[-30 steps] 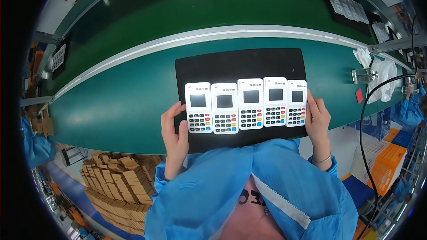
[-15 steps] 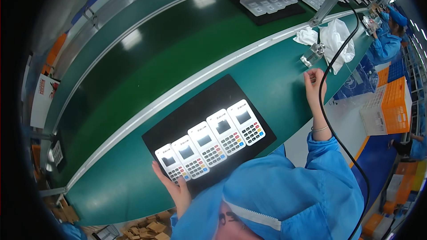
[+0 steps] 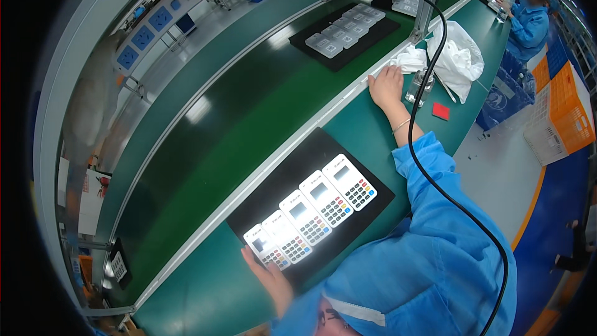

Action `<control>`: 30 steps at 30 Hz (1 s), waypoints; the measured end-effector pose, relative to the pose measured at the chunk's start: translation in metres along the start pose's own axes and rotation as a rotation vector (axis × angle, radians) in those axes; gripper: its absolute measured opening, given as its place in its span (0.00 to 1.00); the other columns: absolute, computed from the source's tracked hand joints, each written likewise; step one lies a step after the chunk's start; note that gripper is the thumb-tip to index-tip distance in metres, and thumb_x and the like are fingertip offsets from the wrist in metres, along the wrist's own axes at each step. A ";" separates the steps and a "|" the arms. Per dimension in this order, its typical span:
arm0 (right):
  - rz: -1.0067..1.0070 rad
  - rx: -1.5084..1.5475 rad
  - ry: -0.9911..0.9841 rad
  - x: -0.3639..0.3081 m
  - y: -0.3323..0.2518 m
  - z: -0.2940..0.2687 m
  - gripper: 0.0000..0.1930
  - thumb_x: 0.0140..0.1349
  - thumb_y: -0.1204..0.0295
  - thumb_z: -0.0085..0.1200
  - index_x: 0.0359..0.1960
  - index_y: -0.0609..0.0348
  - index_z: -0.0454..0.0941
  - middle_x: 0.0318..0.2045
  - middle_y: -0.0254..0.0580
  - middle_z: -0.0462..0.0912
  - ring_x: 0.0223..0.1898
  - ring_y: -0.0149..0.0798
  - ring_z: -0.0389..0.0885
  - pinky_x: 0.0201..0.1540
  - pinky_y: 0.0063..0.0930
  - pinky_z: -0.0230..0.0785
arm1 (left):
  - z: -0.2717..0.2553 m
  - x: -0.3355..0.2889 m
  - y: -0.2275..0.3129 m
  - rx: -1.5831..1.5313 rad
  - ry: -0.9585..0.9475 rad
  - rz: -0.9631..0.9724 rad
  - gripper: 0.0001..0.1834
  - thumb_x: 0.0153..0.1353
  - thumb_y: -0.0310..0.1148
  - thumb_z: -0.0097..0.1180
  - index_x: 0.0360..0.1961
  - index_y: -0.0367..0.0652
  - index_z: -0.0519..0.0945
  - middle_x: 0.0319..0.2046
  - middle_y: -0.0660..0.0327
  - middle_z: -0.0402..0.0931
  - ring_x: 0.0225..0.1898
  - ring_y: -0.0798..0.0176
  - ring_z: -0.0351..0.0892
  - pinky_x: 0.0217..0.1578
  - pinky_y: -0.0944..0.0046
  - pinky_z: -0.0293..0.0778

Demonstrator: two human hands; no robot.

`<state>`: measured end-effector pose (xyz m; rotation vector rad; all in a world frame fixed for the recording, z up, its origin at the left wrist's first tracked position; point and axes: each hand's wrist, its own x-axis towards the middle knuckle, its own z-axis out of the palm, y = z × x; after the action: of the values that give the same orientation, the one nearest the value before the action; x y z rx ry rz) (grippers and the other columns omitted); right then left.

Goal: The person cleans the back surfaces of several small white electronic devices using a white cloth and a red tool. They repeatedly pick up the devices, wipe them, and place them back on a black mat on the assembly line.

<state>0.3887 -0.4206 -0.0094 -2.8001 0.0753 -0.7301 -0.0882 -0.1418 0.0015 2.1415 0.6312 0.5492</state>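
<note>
Five white card payment terminals [image 3: 317, 196] with small screens and keypads lie in a slanting row on a black mat [image 3: 267, 196]. My left hand [image 3: 273, 283] grips the lower left end of the row, thumb on the leftmost terminal [image 3: 263, 244] and fingers along its side. My right hand [image 3: 387, 88] is stretched out, palm down, by the belt's edge rail. Its fingertips are beside a crumpled white cloth [image 3: 409, 60]; whether they touch it I cannot tell. A clear bottle [image 3: 418, 89] stands just right of that hand. A red square piece [image 3: 440, 111] lies nearby on the bench.
A white plastic bag [image 3: 459, 56] lies behind the bottle. A black cable [image 3: 435, 180] hangs across the view. On the green belt [image 3: 217, 124], a black mat carries translucent trays [image 3: 345, 28]. A co-worker [image 3: 528, 18] sits at the far right, near orange and white crates [image 3: 563, 112].
My right hand has moved left, past the bottle, to beside the white cloth, and its fingers have straightened. The red piece now shows on the bench. My left hand stays at the row; the view has shifted.
</note>
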 end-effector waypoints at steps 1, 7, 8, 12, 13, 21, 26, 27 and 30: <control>-0.037 0.136 -0.098 0.003 0.000 -0.006 0.27 0.71 0.58 0.54 0.58 0.75 0.74 0.59 0.73 0.74 0.64 0.68 0.70 0.64 0.52 0.68 | -0.002 0.001 -0.008 0.008 -0.002 0.009 0.38 0.74 0.32 0.42 0.80 0.33 0.43 0.79 0.42 0.48 0.79 0.45 0.49 0.77 0.50 0.42; -0.426 0.241 -0.168 -0.097 0.002 -0.077 0.11 0.67 0.63 0.59 0.35 0.58 0.79 0.34 0.47 0.81 0.40 0.51 0.84 0.40 0.44 0.79 | 0.005 -0.001 0.014 0.007 -0.021 -0.020 0.37 0.80 0.41 0.40 0.80 0.34 0.45 0.78 0.44 0.50 0.79 0.47 0.49 0.77 0.50 0.43; -0.439 0.295 -0.157 -0.111 0.004 -0.090 0.11 0.68 0.64 0.58 0.33 0.58 0.76 0.33 0.47 0.80 0.39 0.52 0.83 0.39 0.47 0.77 | 0.003 -0.001 0.016 0.022 -0.020 -0.015 0.37 0.79 0.41 0.41 0.80 0.34 0.45 0.78 0.44 0.50 0.79 0.47 0.48 0.77 0.49 0.43; -0.150 0.209 -0.250 -0.138 0.023 -0.104 0.19 0.70 0.69 0.56 0.62 0.53 0.72 0.40 0.56 0.83 0.41 0.60 0.82 0.44 0.49 0.74 | 0.010 0.000 0.005 -0.136 0.037 -0.030 0.39 0.67 0.27 0.51 0.77 0.30 0.52 0.76 0.40 0.53 0.76 0.38 0.53 0.76 0.47 0.48; -0.161 0.191 -0.165 -0.141 0.034 -0.099 0.26 0.71 0.68 0.56 0.69 0.51 0.67 0.40 0.57 0.83 0.40 0.58 0.82 0.44 0.49 0.74 | 0.014 0.000 -0.007 -0.065 0.027 0.034 0.40 0.68 0.30 0.53 0.77 0.31 0.53 0.75 0.39 0.54 0.76 0.37 0.54 0.75 0.46 0.49; -0.289 0.111 -0.363 -0.056 0.127 -0.005 0.16 0.75 0.69 0.53 0.55 0.70 0.81 0.52 0.64 0.84 0.51 0.54 0.84 0.57 0.40 0.77 | 0.032 0.017 -0.013 0.119 0.103 0.203 0.40 0.75 0.46 0.51 0.78 0.36 0.53 0.75 0.41 0.54 0.78 0.37 0.49 0.75 0.43 0.51; -0.480 0.633 -0.239 -0.092 -0.051 -0.006 0.16 0.75 0.68 0.53 0.55 0.70 0.81 0.51 0.64 0.84 0.50 0.54 0.84 0.56 0.40 0.77 | 0.056 0.012 -0.017 0.123 0.037 0.096 0.41 0.76 0.50 0.47 0.80 0.40 0.48 0.76 0.39 0.48 0.79 0.35 0.44 0.75 0.39 0.49; -0.501 0.692 -0.244 -0.097 -0.073 -0.008 0.16 0.75 0.68 0.53 0.55 0.70 0.80 0.51 0.63 0.84 0.50 0.54 0.84 0.55 0.40 0.77 | 0.059 0.013 -0.018 0.105 0.046 0.126 0.41 0.76 0.50 0.47 0.80 0.40 0.49 0.76 0.36 0.48 0.79 0.34 0.44 0.74 0.38 0.49; -0.540 0.821 -0.269 -0.114 -0.124 -0.008 0.16 0.75 0.68 0.53 0.55 0.70 0.80 0.50 0.63 0.84 0.49 0.53 0.84 0.55 0.40 0.77 | 0.056 0.016 -0.015 0.084 0.023 0.142 0.42 0.75 0.49 0.49 0.80 0.39 0.49 0.76 0.35 0.47 0.78 0.32 0.44 0.74 0.37 0.48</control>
<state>0.2841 -0.2899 -0.0254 -2.0740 -0.8503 -0.3423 -0.0475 -0.1567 -0.0401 2.2745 0.5253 0.6346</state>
